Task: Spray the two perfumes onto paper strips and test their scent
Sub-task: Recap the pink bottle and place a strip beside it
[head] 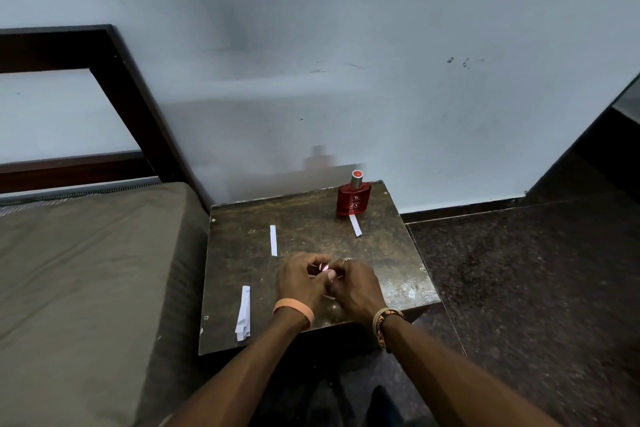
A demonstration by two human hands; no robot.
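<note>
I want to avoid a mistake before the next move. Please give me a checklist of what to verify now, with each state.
1. Red perfume bottle upright on the table: ok.
2. Single strip lying free on the table: ok.
3. Short strip just in front of the red bottle: ok.
4. Spare strips stacked at the front left: ok.
5. Left hand and right hand grip a small object; is it the second perfume: cannot tell.
6. Which way it would spray: cannot tell.
</note>
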